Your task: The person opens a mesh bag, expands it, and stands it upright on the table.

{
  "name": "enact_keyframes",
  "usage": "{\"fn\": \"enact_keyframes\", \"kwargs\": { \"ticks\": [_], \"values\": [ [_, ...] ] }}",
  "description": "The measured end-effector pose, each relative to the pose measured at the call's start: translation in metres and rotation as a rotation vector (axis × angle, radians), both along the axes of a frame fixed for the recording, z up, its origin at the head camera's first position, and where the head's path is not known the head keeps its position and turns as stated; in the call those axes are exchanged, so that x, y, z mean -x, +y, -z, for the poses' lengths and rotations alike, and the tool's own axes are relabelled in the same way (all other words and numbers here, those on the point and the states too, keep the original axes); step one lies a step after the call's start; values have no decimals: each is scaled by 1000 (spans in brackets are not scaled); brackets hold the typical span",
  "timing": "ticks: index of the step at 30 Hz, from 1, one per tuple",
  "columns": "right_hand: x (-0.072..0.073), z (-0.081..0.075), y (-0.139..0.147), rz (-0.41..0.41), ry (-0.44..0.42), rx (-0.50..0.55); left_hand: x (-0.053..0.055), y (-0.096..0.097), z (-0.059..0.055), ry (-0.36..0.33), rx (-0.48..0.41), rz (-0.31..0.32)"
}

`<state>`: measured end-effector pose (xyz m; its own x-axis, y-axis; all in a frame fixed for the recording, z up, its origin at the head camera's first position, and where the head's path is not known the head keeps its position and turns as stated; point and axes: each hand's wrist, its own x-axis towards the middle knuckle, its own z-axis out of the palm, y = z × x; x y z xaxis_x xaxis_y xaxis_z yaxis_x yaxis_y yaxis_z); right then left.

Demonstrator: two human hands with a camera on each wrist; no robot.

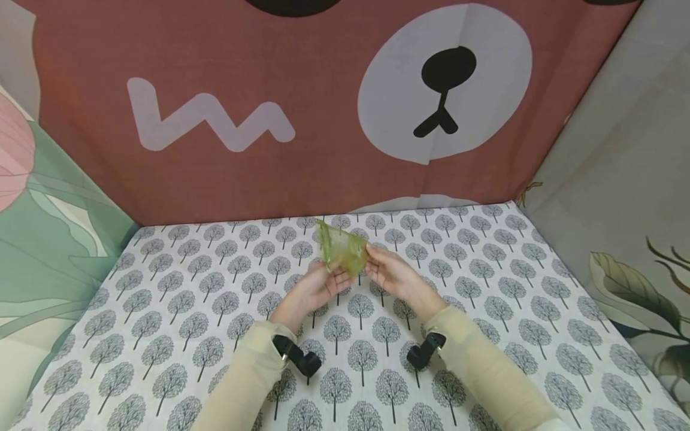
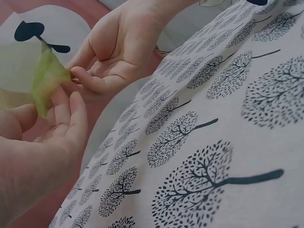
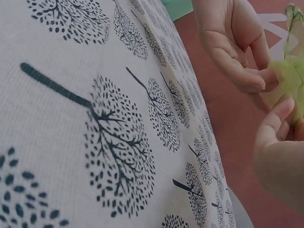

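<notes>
A small sheer green organza bag (image 1: 345, 246) is held up between both hands above the table. My left hand (image 1: 319, 286) grips its lower left part, and in the left wrist view the fingertips show faintly through the thin cloth (image 2: 46, 78). With thumb and fingers, my right hand (image 1: 392, 272) pinches the bag's right edge. A thin green cord (image 3: 290, 21) rises from the bag in the right wrist view. Whether anything lies inside the bag, I cannot tell.
The table cloth (image 1: 362, 356), white with dark printed trees, spreads under both arms. Behind it stands a red-brown curtain (image 1: 318, 179) with a bear face. Patterned curtains (image 1: 70, 197) close off the left and right sides. A black camera mount (image 1: 297, 356) sits on each wrist.
</notes>
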<state>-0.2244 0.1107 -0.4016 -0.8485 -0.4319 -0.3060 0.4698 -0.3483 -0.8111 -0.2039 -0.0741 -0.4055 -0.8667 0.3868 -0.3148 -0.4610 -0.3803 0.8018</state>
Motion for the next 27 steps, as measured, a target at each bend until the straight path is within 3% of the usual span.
{"fn": "enact_keyframes", "kwargs": {
  "ticks": [8, 14, 19, 27],
  "values": [
    [0, -2, 0, -34, -4, 69, 1, 0, -1, -33, -48, 21],
    [-2, -3, 0, -32, -25, 74, 1, -1, 0, 13, -78, 18],
    [-3, -3, -1, 6, -21, 15, 1, -1, -1, 12, -94, -20],
    [-3, 0, -1, 14, -34, 84, 2, 0, 0, -6, -101, -61]
  ]
}}
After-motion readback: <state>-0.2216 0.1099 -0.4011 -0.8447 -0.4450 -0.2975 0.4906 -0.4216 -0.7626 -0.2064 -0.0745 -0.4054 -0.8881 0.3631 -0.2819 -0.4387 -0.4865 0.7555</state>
